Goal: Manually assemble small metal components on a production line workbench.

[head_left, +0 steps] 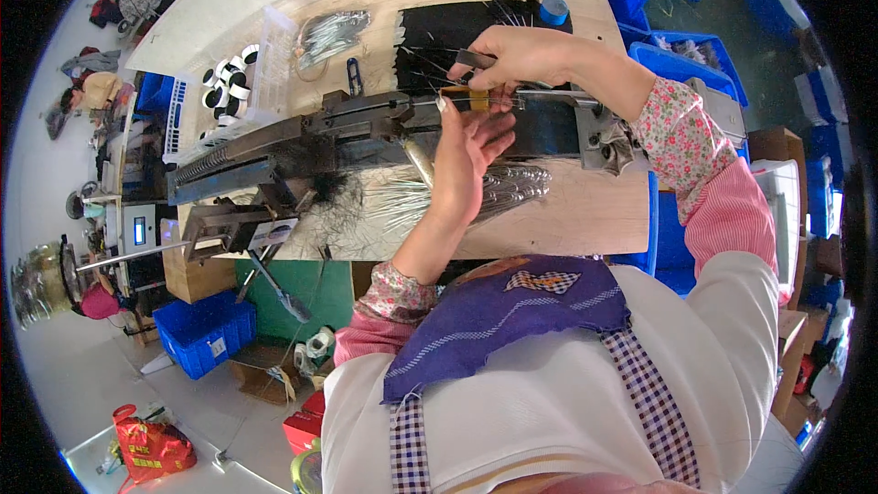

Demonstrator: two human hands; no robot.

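A long metal bench machine (357, 128) lies across the table, and both hands work at its right half. My left hand (462, 160) is at its near side, thumb raised beside a thin rod and fingers apart, with nothing plainly held. My right hand (521, 59) reaches over the machine from the right, its fingers closed around a short dark flat piece (476, 59). Below the right fingers sits a yellowish block (477, 99), partly covered by them. A bundle of thin looped metal wires (512, 190) lies nearest my left wrist, partly hidden behind it.
Black bristle material (425, 32) lies behind the machine, with a blue round cap (553, 9) beside it. At left stand a clear plastic basket (265, 82) of black-and-white rolls and a bag of wires (334, 37). Loose black bristles (338, 206) litter the near table. Blue bins (686, 59) flank the right.
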